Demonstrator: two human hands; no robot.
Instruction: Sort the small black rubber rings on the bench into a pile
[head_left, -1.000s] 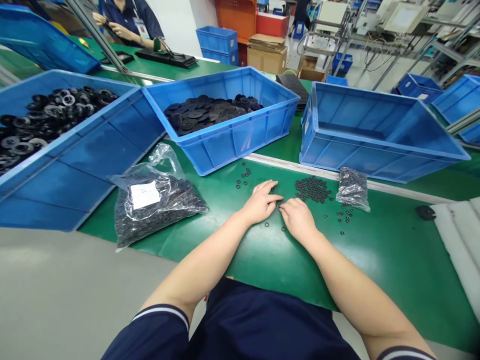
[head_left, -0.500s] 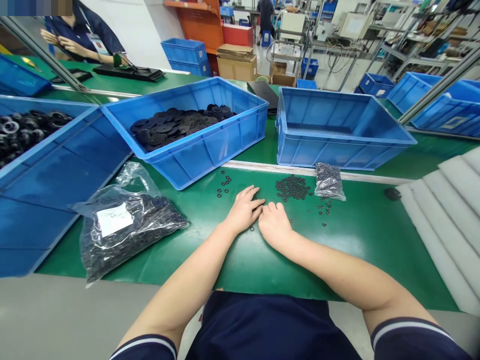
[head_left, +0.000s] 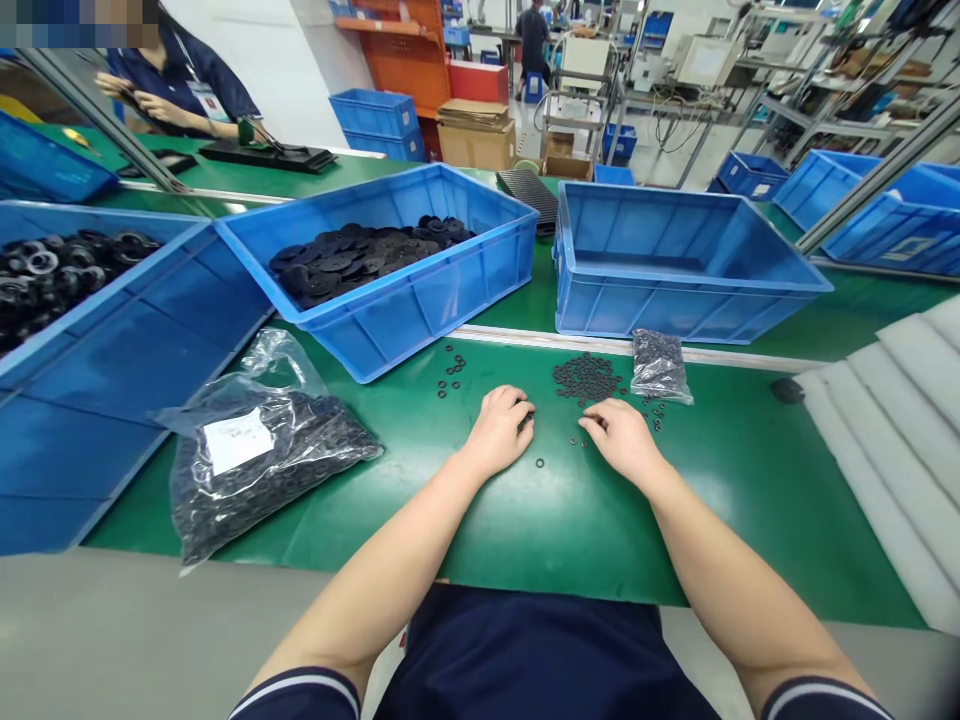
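Note:
My left hand (head_left: 501,430) rests on the green mat (head_left: 570,520) with its fingers curled in; a small dark piece shows at its fingertips. My right hand (head_left: 622,438) lies a little to the right, palm down, its fingertips on the mat just below a pile of small black rings (head_left: 586,378). One loose ring (head_left: 539,463) sits between the two hands. A small clear bag of rings (head_left: 658,365) lies right of the pile, and a few more rings (head_left: 450,372) are scattered to the left.
A large clear bag of black parts (head_left: 255,450) lies at the left. Behind stand a blue bin with black discs (head_left: 390,300), an empty blue bin (head_left: 675,300) and a left bin of black parts (head_left: 150,360). White foam strips (head_left: 892,440) lie at the right. Another person (head_left: 180,90) works far left.
My hands were together, fingertips meeting; now they have parted, the right hand moving right toward the ring pile. The view has shifted slightly.

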